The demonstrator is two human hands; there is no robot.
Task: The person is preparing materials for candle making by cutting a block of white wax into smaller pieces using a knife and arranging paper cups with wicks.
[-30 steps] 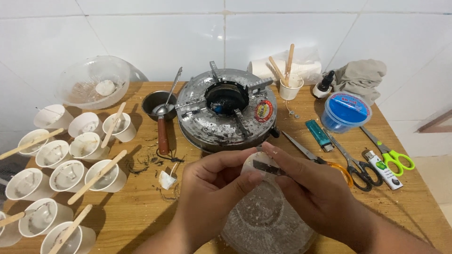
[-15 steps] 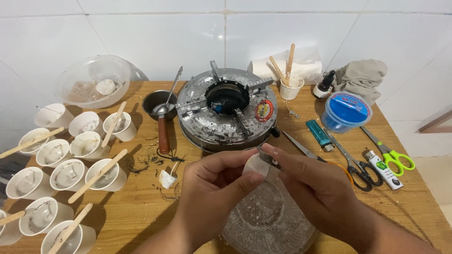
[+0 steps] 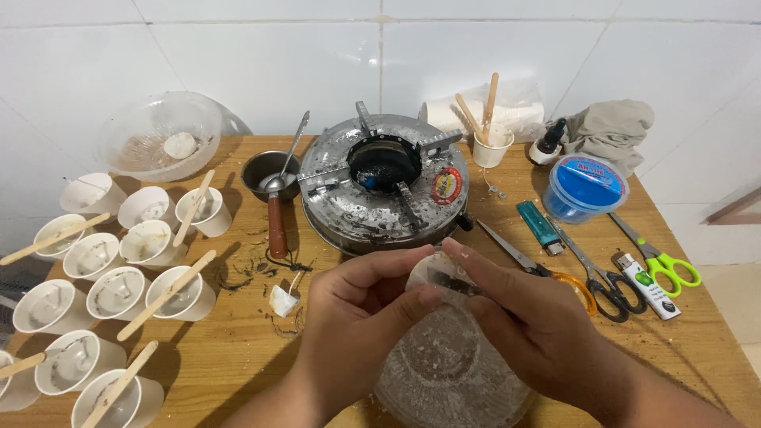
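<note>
Little has shifted since half a second ago: our two hands remain together over the clear glass bowl (image 3: 452,372), and the small translucent white disc (image 3: 432,273) sits a touch lower between the fingertips than before.

Our left hand (image 3: 357,317) is closed around the disc, thumb under it and forefinger curled over its top edge. Our right hand (image 3: 531,321) pinches the other side, forefinger laid along the rim, with a thin dark piece pressed against the disc; what that piece is we cannot tell. The disc hangs just above the bowl, which stands on the wooden bench (image 3: 238,333) directly in front of the round silver gas stove (image 3: 384,186).

Left of the stove lie a small dark pan with a brown handle (image 3: 269,178) and a metal spoon (image 3: 287,158) resting in it. Farther left of the stove stands a cluster of white paper cups (image 3: 119,261), several with wooden sticks laid across them, and behind those a large clear bowl (image 3: 162,135). Right of the stove we see a blue lighter (image 3: 541,227), orange-handled scissors (image 3: 539,269), black-handled scissors (image 3: 594,273), green-handled scissors (image 3: 658,257) and a blue lidded tub (image 3: 585,186). Behind the stove, to its right, a white cup holding wooden sticks (image 3: 491,143) stands near a small dark bottle (image 3: 547,143) and a crumpled grey cloth (image 3: 606,131).
</note>
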